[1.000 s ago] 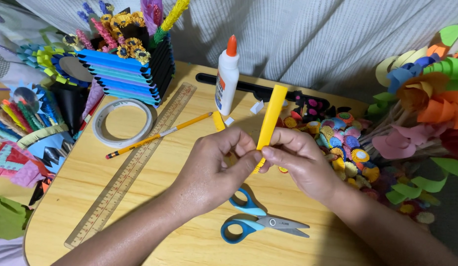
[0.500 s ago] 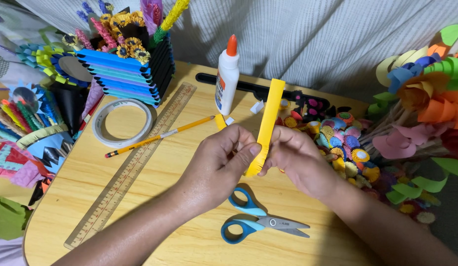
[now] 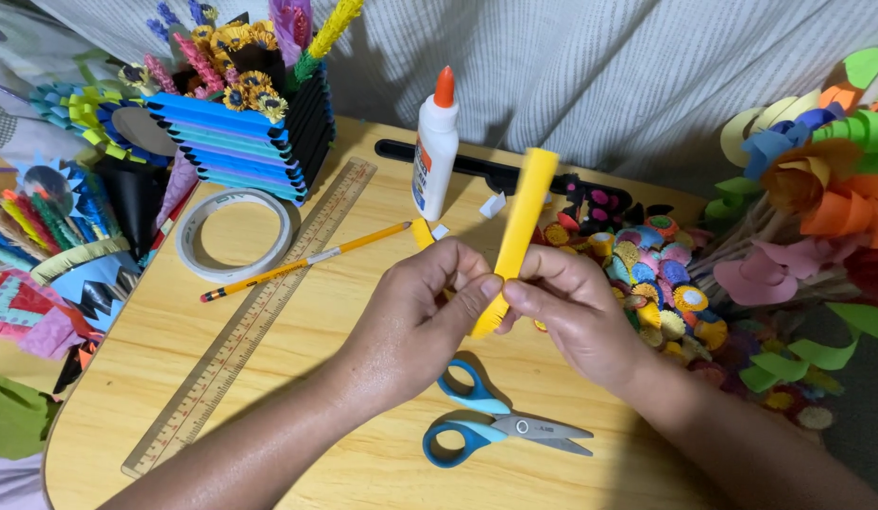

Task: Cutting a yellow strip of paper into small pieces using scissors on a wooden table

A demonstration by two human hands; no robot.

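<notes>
A folded yellow paper strip (image 3: 519, 223) stands nearly upright over the middle of the wooden table (image 3: 363, 453). My left hand (image 3: 420, 316) pinches its lower part from the left with thumb and fingers. From the right, my right hand (image 3: 571, 316) pinches the same spot. The strip's lower end pokes out below my fingers. Blue-handled scissors (image 3: 500, 430) lie shut on the table just below both hands.
A white glue bottle with an orange cap (image 3: 436, 142) stands behind the strip. A yellow pencil (image 3: 302, 262), a wooden ruler (image 3: 255, 316) and a tape roll (image 3: 234, 233) lie to the left. A blue paper-stick holder (image 3: 240, 142) sits far left. Rolled paper discs (image 3: 647, 264) and paper flowers (image 3: 807, 189) crowd the right.
The strip has swung from leaning right to more upright, and my fingers have closed tighter around its lower part. The things on the table have not moved.
</notes>
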